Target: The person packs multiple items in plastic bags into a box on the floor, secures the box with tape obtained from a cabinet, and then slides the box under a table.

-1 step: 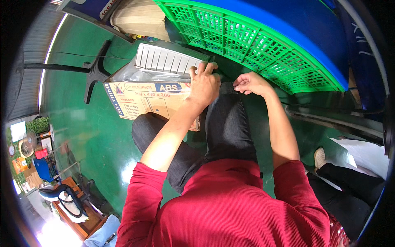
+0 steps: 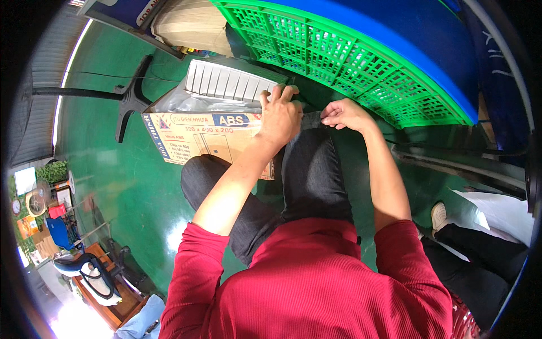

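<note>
An open cardboard box, tan with blue print, stands in front of my legs on the left. A white ribbed part sticks up from it, with crinkled clear plastic wrap beside it. My left hand rests at the box's right end, its fingers bent and spread apart by the white part; their tips are partly hidden. To the right, thumb and fingers of my right hand pinch the end of a thin see-through strip. That strip runs over my right knee toward the box; its other end is hidden.
A green lattice crate and a large blue bin stand just beyond my hands. A black stand foot is on the green floor, left of the box. Another person's legs are close at my right.
The see-through strip between my hands shows more plainly now. My hands and the box have hardly moved.
</note>
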Action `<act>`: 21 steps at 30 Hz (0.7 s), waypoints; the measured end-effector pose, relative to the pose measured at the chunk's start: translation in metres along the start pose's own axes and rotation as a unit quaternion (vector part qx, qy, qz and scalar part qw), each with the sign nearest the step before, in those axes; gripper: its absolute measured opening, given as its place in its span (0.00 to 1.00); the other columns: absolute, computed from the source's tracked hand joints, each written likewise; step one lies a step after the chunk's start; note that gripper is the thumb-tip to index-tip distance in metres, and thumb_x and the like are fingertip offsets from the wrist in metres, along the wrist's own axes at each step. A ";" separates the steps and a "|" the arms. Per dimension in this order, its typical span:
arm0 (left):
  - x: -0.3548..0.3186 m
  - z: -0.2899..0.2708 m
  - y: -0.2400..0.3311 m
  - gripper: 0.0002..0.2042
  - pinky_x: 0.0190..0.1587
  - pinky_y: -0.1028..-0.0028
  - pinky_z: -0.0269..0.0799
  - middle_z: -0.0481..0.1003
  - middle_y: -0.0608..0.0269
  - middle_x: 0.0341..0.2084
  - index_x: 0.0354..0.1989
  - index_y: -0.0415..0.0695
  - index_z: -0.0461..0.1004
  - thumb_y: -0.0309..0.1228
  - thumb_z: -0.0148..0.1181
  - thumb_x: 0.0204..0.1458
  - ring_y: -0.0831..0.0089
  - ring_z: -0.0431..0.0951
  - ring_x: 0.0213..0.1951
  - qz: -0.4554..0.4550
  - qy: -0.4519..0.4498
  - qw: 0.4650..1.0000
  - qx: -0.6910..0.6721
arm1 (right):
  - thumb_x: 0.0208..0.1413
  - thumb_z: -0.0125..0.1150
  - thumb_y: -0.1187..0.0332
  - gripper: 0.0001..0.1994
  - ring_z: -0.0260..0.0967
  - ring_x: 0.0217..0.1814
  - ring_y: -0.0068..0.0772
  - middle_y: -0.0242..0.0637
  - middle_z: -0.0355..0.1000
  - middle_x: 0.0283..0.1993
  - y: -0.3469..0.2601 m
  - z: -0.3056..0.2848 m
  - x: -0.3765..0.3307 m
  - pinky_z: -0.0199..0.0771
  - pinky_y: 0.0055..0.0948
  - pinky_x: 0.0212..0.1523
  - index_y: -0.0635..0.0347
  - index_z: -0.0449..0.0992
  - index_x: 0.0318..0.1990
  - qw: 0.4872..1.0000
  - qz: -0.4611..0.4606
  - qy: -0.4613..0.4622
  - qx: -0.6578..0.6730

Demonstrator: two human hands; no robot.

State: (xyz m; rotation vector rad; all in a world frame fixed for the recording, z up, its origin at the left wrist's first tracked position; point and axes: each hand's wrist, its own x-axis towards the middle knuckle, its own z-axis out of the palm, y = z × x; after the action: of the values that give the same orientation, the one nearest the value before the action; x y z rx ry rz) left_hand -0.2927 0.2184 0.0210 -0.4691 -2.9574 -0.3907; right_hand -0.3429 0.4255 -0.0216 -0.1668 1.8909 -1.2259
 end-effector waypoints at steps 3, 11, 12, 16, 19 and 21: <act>0.002 -0.002 0.000 0.03 0.50 0.57 0.51 0.67 0.70 0.45 0.23 0.51 0.78 0.33 0.63 0.37 0.68 0.61 0.51 0.001 -0.024 1.000 0.017 | 0.44 0.64 0.64 0.10 0.66 0.29 0.17 0.27 0.72 0.29 0.006 0.000 0.001 0.68 0.21 0.30 0.57 0.76 0.34 1.000 0.008 0.022 0.006; 0.033 -0.042 -0.046 0.18 0.52 0.48 0.51 0.72 0.59 0.41 0.38 0.51 0.76 0.50 0.54 0.46 0.62 0.69 0.47 -0.134 -0.126 0.983 0.010 | 0.43 0.64 0.64 0.09 0.65 0.27 0.17 0.27 0.71 0.26 0.012 0.000 0.002 0.67 0.20 0.27 0.58 0.77 0.30 0.999 -0.028 0.035 -0.016; 0.039 -0.053 -0.042 0.20 0.51 0.48 0.51 0.73 0.58 0.39 0.37 0.51 0.76 0.52 0.52 0.47 0.62 0.69 0.47 -0.155 -0.230 0.958 0.069 | 0.43 0.65 0.64 0.09 0.65 0.27 0.17 0.26 0.71 0.26 0.011 0.001 0.001 0.66 0.20 0.27 0.58 0.77 0.30 0.999 -0.026 0.041 -0.016; 0.031 -0.039 -0.034 0.20 0.45 0.54 0.54 0.75 0.59 0.30 0.21 0.47 0.77 0.53 0.55 0.43 0.63 0.73 0.41 -0.093 -0.241 0.953 0.161 | 0.43 0.65 0.64 0.09 0.64 0.27 0.16 0.26 0.71 0.25 0.010 0.003 -0.004 0.65 0.20 0.26 0.58 0.77 0.30 0.998 -0.028 0.054 -0.009; 0.030 -0.037 -0.041 0.19 0.47 0.53 0.52 0.75 0.60 0.34 0.29 0.48 0.77 0.52 0.54 0.44 0.63 0.72 0.42 -0.131 -0.321 0.933 0.096 | 0.41 0.65 0.65 0.09 0.66 0.28 0.19 0.28 0.72 0.25 0.005 0.004 -0.003 0.67 0.23 0.27 0.59 0.77 0.29 0.996 -0.024 0.072 -0.039; 0.028 -0.034 -0.044 0.19 0.48 0.53 0.52 0.75 0.61 0.35 0.31 0.49 0.77 0.51 0.53 0.44 0.63 0.72 0.43 -0.144 -0.327 0.930 0.081 | 0.39 0.65 0.66 0.09 0.70 0.30 0.26 0.34 0.75 0.26 0.002 0.006 0.003 0.68 0.28 0.34 0.61 0.78 0.27 0.990 -0.067 0.098 -0.079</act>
State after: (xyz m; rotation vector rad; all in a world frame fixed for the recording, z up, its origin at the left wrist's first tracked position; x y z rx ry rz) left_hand -0.3301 0.1771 0.0476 -0.1567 -3.6839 0.0035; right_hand -0.3398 0.4212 -0.0256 -0.2708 2.1788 -1.2161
